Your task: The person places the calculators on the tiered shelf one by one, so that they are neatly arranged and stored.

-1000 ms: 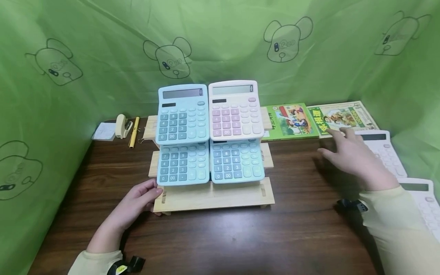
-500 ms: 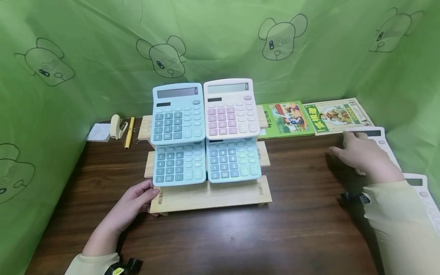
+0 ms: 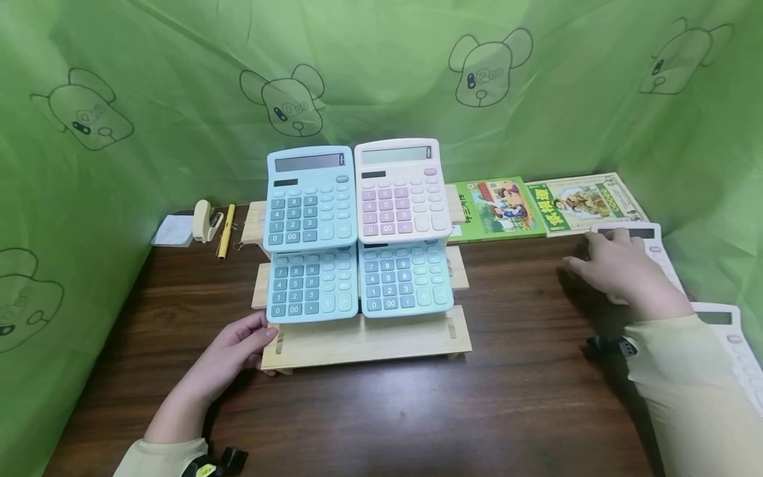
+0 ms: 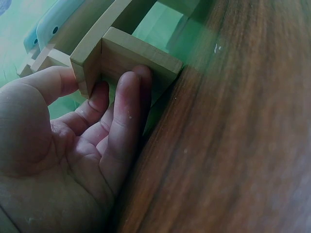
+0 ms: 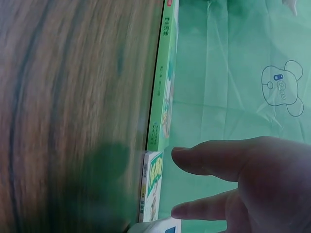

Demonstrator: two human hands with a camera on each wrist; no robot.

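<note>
My left hand point(image 3: 235, 348) grips the lower left end of a tiered wooden rack point(image 3: 372, 344). In the left wrist view the thumb lies against the board's edge and the fingers reach underneath. On the top tier stand a light blue calculator point(image 3: 312, 199) and a white calculator with pink keys point(image 3: 402, 192). Two more blue calculators, a left one point(image 3: 312, 285) and a right one point(image 3: 407, 278), lean on the tier below. At the right, my right hand point(image 3: 626, 268) lies over a white calculator point(image 3: 656, 249), thumb apart from its left edge. In the right wrist view, thumb and one finger are extended.
Another white calculator point(image 3: 730, 341) lies at the right, by the sleeve. A green book point(image 3: 501, 209) and a paler book point(image 3: 587, 204) lie along the back. A stapler point(image 3: 205, 222), yellow pen point(image 3: 226, 232) and paper pad point(image 3: 173, 230) are at the back left.
My right hand has moved right from in front of the books onto the white calculator, which now sits slightly further left. The left hand keeps its grip on the rack.
</note>
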